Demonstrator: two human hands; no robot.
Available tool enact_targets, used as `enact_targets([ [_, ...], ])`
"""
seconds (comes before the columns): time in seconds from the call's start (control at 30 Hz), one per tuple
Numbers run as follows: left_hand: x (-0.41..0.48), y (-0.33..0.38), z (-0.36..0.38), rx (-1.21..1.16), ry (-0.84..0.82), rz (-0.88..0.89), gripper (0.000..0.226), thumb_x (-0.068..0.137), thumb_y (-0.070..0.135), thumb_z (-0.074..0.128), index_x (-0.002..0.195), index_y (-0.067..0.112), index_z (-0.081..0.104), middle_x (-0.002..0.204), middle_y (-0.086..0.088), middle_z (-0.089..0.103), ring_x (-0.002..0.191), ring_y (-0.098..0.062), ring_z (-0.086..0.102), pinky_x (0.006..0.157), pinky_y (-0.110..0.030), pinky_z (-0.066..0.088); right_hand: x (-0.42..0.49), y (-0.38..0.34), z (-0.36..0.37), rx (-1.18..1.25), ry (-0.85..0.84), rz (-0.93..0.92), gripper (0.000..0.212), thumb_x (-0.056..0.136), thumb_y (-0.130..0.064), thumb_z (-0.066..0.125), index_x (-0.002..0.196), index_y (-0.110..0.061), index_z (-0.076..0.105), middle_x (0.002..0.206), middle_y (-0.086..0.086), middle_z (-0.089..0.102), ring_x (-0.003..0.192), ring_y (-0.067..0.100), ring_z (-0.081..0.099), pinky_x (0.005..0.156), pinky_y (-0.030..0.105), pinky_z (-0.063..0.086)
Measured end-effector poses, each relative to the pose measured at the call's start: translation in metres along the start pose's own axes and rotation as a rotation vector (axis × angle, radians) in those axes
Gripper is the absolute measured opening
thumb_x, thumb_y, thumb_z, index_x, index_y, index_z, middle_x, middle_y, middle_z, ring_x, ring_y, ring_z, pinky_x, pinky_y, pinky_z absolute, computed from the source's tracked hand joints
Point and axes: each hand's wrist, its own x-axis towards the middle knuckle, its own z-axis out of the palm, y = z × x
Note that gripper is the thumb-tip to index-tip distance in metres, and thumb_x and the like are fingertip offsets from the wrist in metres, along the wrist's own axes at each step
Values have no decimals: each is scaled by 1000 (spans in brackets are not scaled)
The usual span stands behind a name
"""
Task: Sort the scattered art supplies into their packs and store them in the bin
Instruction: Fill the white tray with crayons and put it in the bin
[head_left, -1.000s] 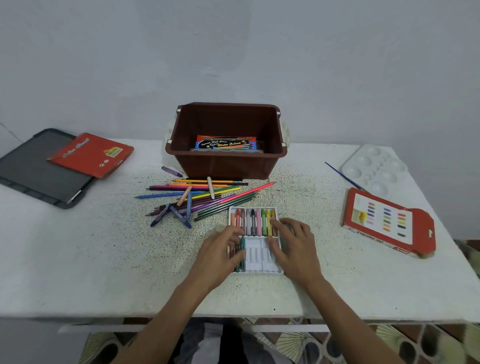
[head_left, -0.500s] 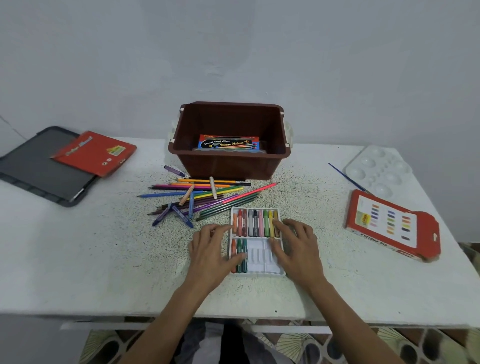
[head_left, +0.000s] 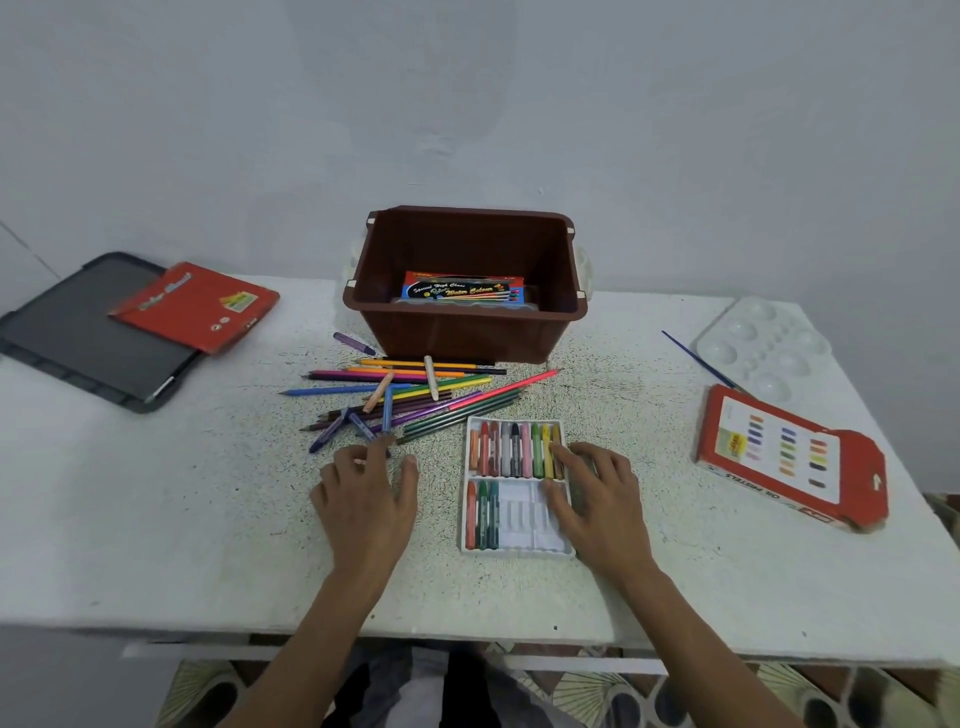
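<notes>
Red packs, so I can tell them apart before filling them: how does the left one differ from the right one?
The left red pack lies partly on the dark grey board; the right red pack lies on the table beside the white palette. The left one's face is mostly red with a small yellow label; the right one's has a white panel of colour swatches. Both lie flat outside the brown bin.

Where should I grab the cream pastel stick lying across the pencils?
Probably pinch the cream pastel stick by its long sides at mid-length, coming from above. It lies crosswise on top of the pencils, so its sides look free there.
</notes>
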Motion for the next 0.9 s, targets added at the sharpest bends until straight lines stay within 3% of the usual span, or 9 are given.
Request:
enact_targets([
  [0.3, 5, -8, -1, 186, -13, 123, 51, 95, 55, 39, 113, 16, 67, 104, -12, 67, 94, -34, 60, 84, -47, 43, 0, -2, -1, 5, -4, 8, 51, 94, -53, 42, 131, -23, 61, 127, -2, 58, 118, 19, 44, 94, 41, 43],
  [0.57, 0, -9, -9, 90, 149, 125, 28, 96, 37, 48, 106, 16, 64, 92, -5, 71, 85, -28, 64, 78, -42, 42, 0, -2, -2, 6, -20, 19, 52, 94, -53, 41, 132, -24, 59, 129, -3, 56, 120, 18, 42, 96, 40, 42],
  [0.7, -3, 4, -22, -63, 267, 182, 15, 93, 22, 68, 104, 13, 65, 92, -7, 73, 83, -28, 67, 77, -40, 47, 0, -3, -2, 4, -18, 20, 52, 94, -54, 40, 132, -24, 60, 129, -3, 56, 120, 18, 42, 95, 40, 42],
  [0.8, -1, 20, -36, -349, 107, 128, 14, 90, 21, 70, 101, 25, 64, 87, 6, 70, 79, -12, 65, 79, -38, 54, 0, -3, -2, 1, -13, 18, 52, 94, -53, 40, 132, -24, 60, 128, -2, 57, 120, 18, 43, 95, 40, 42],
  [0.9, -1, 33, -45, -661, -181, 60, 15, 92, 20, 67, 89, 33, 60, 77, 8, 64, 77, -3, 60, 71, -10, 49, 0, -3, -2, 4, -10, 21, 51, 94, -53, 41, 132, -24, 60, 128, -2, 57, 120, 18, 43, 95, 40, 42],
])
